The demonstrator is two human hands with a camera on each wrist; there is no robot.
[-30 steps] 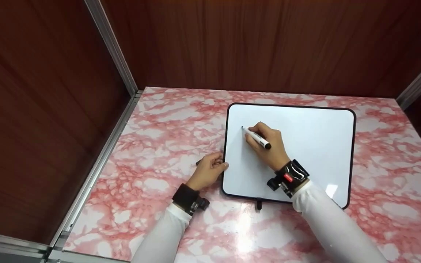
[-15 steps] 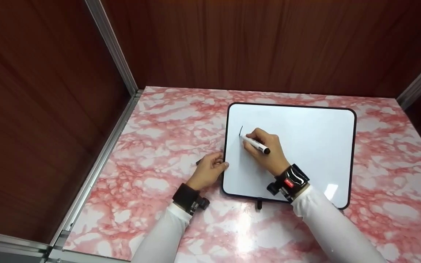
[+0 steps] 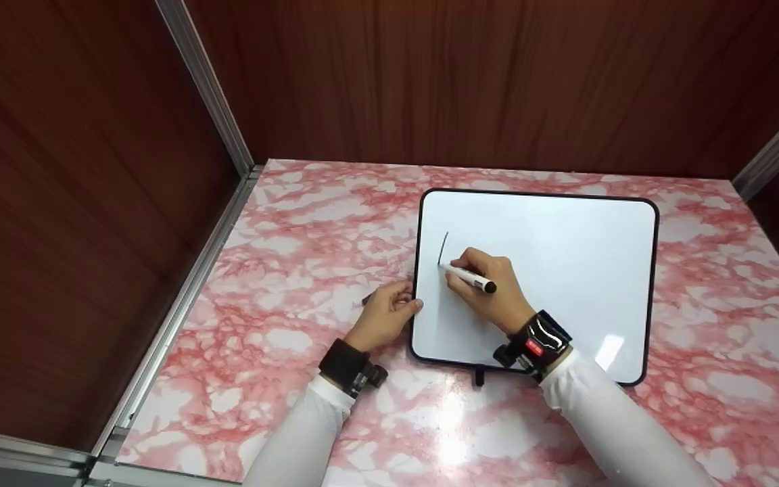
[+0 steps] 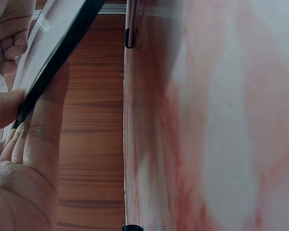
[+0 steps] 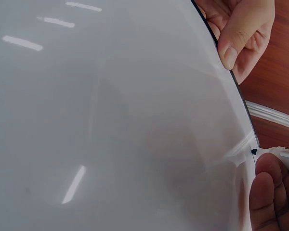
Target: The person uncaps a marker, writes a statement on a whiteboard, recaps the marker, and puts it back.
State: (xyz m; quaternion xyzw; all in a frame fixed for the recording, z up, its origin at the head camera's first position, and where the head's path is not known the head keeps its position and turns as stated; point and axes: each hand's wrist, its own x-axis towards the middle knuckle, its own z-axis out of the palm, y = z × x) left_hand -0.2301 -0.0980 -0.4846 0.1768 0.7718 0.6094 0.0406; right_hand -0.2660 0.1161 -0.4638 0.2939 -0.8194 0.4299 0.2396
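Note:
A whiteboard [image 3: 579, 270] with a thin black frame stands tilted on the table. My left hand [image 3: 386, 314] grips its left edge; in the left wrist view the thumb [image 4: 4, 109] lies on the front and the other fingers go behind the frame. My right hand [image 3: 498, 294] pinches a white marker [image 3: 469, 277] with a black end, over the board's left part. Its dark tip meets the lower end of a thin, slightly curved black line [image 3: 442, 249]. The right wrist view shows the marker [image 5: 279, 154] near the board's edge.
Pink-and-white marbled table [image 3: 281, 284] surrounds the board. A short black piece [image 3: 479, 377] sticks out below the board's lower edge, and a small dark tip [image 3: 366, 299] shows beside the left hand. Dark wood panels [image 3: 430, 88] with metal rails close off the back and sides.
My right hand has moved down the board with the marker, and the black mark has grown from a dot into a longer downward line. The left hand has stayed at the edge.

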